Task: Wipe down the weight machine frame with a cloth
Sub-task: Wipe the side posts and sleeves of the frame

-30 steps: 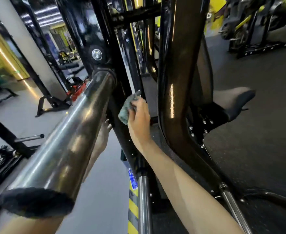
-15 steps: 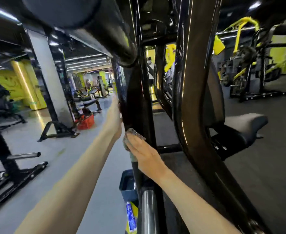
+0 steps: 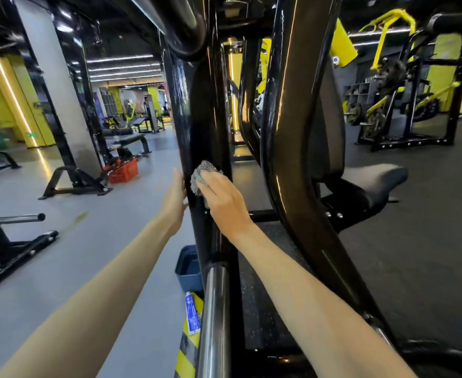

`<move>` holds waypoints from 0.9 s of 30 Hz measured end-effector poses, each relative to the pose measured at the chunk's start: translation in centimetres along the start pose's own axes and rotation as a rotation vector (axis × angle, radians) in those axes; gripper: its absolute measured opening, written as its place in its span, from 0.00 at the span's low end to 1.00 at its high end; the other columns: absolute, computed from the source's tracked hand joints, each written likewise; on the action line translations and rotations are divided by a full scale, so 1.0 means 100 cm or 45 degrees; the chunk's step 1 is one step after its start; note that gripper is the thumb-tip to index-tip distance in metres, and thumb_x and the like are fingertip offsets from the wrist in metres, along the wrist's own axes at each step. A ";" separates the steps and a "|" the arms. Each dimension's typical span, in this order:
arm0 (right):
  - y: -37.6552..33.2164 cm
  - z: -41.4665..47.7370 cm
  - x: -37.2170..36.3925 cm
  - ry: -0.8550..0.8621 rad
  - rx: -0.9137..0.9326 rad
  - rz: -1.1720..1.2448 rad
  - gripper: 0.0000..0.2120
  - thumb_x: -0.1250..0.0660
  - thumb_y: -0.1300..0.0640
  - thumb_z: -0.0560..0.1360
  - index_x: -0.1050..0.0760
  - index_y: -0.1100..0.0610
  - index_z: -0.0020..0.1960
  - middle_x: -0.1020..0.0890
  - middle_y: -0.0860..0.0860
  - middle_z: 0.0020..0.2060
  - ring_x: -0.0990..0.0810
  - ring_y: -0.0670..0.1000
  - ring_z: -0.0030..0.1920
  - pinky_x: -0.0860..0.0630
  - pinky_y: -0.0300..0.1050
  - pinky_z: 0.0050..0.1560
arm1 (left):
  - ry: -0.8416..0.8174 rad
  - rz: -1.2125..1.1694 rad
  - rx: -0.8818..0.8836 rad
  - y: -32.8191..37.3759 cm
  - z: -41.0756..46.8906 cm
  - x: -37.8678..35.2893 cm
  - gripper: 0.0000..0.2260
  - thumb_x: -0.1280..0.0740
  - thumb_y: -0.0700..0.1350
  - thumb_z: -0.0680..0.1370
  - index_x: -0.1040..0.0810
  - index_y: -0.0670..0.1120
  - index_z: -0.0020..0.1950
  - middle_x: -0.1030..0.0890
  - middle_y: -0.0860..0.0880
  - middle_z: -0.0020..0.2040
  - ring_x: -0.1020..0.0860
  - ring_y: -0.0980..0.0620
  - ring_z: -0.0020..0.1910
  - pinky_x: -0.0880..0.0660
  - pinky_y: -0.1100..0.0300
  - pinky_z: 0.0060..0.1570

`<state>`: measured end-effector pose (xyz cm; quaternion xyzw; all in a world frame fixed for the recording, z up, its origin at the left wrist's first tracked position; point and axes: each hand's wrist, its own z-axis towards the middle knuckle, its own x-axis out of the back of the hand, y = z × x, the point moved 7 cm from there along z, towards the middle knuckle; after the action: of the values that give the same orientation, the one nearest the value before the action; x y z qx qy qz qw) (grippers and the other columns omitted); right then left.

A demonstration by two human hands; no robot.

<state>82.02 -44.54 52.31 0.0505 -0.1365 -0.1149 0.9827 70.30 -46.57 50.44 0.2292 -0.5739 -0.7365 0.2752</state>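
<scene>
Post (image 3: 197, 118) runs vertical between your hands: right hand (image 3: 224, 203) grips cloth (image 3: 201, 175) against it, left hand (image 3: 176, 195) rests open beside it.

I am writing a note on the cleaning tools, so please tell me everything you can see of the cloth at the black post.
The cloth is small, grey-green, with a grid weave like waffle fabric. It is crumpled into a wad. The right hand holds it, fingers curled over it, and presses it against the glossy black upright post of the machine frame. Part of it hides under the fingers. The left hand rests on the post beside it; whether they touch is unclear.
</scene>
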 end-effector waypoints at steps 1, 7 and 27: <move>0.000 -0.008 -0.002 -0.005 0.000 -0.019 0.14 0.35 0.72 0.71 0.21 0.70 0.55 0.18 0.62 0.51 0.19 0.59 0.52 0.24 0.49 0.59 | 0.000 -0.009 0.036 -0.008 -0.002 -0.002 0.27 0.56 0.62 0.82 0.26 0.49 0.68 0.22 0.51 0.64 0.25 0.53 0.63 0.32 0.51 0.66; -0.012 -0.059 -0.008 -0.232 0.293 -0.092 0.11 0.29 0.71 0.69 0.19 0.66 0.51 0.17 0.59 0.50 0.18 0.57 0.49 0.22 0.48 0.56 | 0.055 -0.049 0.084 -0.008 -0.010 -0.004 0.29 0.58 0.63 0.81 0.24 0.50 0.64 0.20 0.49 0.60 0.23 0.53 0.59 0.30 0.49 0.65; -0.013 -0.021 0.003 -0.226 0.298 -0.067 0.07 0.36 0.69 0.74 0.20 0.68 0.47 0.19 0.60 0.42 0.20 0.57 0.44 0.22 0.50 0.48 | 0.135 -0.080 0.093 -0.006 -0.018 -0.006 0.29 0.57 0.59 0.83 0.27 0.42 0.67 0.22 0.42 0.62 0.24 0.47 0.61 0.29 0.52 0.65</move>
<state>82.55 -45.74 50.22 0.1578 -0.2340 -0.1281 0.9508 71.85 -47.32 49.43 0.2958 -0.5773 -0.7103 0.2734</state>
